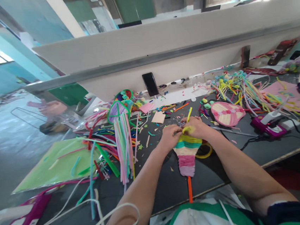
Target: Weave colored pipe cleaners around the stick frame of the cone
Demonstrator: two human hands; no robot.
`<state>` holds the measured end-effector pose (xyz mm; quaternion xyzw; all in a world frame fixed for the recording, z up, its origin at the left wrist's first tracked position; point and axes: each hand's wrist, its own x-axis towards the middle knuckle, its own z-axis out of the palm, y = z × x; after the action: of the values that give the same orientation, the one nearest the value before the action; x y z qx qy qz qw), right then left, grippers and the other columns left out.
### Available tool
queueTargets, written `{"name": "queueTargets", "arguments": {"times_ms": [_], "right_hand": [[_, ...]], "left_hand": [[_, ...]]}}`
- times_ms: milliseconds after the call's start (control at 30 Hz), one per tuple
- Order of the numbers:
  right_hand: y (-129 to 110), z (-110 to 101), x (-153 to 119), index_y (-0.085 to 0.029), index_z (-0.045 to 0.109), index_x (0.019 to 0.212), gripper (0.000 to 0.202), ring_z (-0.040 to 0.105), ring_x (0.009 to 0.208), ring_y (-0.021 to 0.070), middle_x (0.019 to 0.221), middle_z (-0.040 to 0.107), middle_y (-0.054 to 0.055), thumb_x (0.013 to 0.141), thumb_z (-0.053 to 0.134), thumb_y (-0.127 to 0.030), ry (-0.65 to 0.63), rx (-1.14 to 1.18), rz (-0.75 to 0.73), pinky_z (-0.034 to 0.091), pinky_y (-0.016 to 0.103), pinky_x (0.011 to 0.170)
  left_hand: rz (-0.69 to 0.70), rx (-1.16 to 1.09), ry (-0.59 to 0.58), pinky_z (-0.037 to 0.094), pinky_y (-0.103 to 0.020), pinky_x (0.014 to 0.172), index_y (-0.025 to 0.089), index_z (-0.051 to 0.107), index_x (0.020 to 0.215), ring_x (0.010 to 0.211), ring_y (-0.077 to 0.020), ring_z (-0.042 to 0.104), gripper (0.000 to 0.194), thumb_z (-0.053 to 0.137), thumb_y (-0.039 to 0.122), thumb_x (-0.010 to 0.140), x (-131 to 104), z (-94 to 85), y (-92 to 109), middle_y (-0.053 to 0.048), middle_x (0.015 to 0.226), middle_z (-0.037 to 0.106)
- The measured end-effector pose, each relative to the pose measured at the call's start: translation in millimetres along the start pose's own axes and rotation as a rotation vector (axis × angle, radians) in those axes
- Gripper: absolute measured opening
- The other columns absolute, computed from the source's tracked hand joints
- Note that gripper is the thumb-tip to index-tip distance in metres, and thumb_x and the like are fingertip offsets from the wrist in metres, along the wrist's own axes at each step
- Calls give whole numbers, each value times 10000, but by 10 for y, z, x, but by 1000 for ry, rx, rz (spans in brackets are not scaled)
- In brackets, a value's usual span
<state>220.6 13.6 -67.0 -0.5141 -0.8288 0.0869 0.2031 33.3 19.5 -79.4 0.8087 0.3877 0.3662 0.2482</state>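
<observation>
Yellow strip (189,114) in right hand (197,127); left hand (171,136) at striped paddle (186,152).

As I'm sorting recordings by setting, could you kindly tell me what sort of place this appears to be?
Probably a craft workshop: a bundle of pastel fuzzy stems and small star cut-outs lie on the dark worktable, where both hands work at a striped fuzzy piece.

Both hands (170,136) pinch a yellow strip (189,114) at the wide end of a striped piece (186,160) over a dark table (164,187).
</observation>
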Motion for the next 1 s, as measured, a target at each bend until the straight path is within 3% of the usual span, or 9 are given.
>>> {"name": "queueTargets", "arguments": {"times_ms": [33, 167, 300, 433, 567, 700, 833, 1000], "right_hand": [[-15, -6, 0, -307, 761, 844, 159, 581, 1105, 247, 1178, 668, 18, 735, 666, -240, -22, 15, 5, 356, 439, 974], [-56, -32, 1, -309, 753, 830, 139, 568, 1124, 250, 1180, 656, 11, 746, 660, -248, -92, 39, -2, 311, 480, 1010], [-73, -57, -24, -295, 742, 867, 173, 545, 1144, 274, 1123, 675, 37, 733, 662, -219, -116, 9, -34, 271, 532, 1033], [-87, -70, -55, -281, 726, 900, 192, 531, 1154, 291, 1021, 702, 55, 714, 692, -252, -110, -28, -65, 215, 588, 1047], [-123, -32, -63, -254, 705, 873, 166, 555, 1108, 299, 981, 693, 73, 728, 695, -334, -62, -107, -109, 141, 643, 1051], [-151, 37, -59, -231, 697, 888, 148, 550, 1125, 287, 1031, 683, 104, 811, 605, -317, -29, -164, -130, 134, 617, 1068], [-180, 60, -65, -199, 699, 917, 198, 578, 1081, 282, 1086, 677, 134, 847, 533, -281, -2, -235, -123, 126, 595, 1081], [-277, 25, -84, -203, 704, 828, 191, 601, 1012, 263, 1174, 653, 103, 846, 534, -289, 22, -261, -148, 145, 569, 1078]], "left_hand": [[-11, -39, -9, 436, -322, 822, 219, 725, 763, 840, -202, 605, 189, 585, 101, 714, 21, -58, 16, -49, 833, 691], [-140, -121, 179, 441, -334, 865, 213, 740, 915, 860, -204, 595, 309, 549, 88, 706, 202, -216, 79, -51, 880, 682], [-110, -259, -20, 447, -331, 877, 213, 743, 983, 904, -218, 600, 381, 595, 86, 656, 465, -74, 191, -56, 939, 687], [-145, -380, -136, 468, -306, 790, 173, 745, 849, 815, -195, 610, 209, 588, 170, 711, 552, 116, 231, -67, 938, 677], [-235, -570, -171, 467, -279, 691, 169, 705, 963, 653, -141, 576, 249, 567, 230, 766, 447, 112, 162, -36, 809, 663], [-164, -654, -157, 447, -297, 857, 164, 712, 949, 897, -182, 605, 230, 631, 229, 744, 355, 34, 161, -67, 982, 667], [-105, -597, -35, 401, -298, 943, 155, 721, 821, 1020, -204, 573, 146, 684, 260, 727, 316, 58, 173, -80, 1055, 646], [-326, -758, 260, 450, -285, 803, 147, 684, 837, 817, -161, 603, 269, 610, 403, 799, 210, 124, 107, -67, 894, 680]]}}
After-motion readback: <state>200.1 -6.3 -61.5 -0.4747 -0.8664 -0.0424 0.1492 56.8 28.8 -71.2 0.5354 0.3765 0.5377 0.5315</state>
